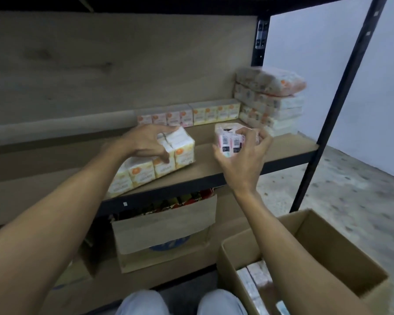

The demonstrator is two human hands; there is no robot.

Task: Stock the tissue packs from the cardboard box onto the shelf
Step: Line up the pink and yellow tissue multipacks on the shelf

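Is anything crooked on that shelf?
Yes. The yellow tissue pack gripped by the left hand sits slanted at the front of the shelf, unlike the straight back row. The right hand holds a pink tissue pack.

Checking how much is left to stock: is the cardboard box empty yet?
Not empty. The open cardboard box shows several tissue packs lying inside; how many lie below them cannot be told.

Tissue packs at shelf back, stack rightmost; cardboard box below-right, perhaps part-full.
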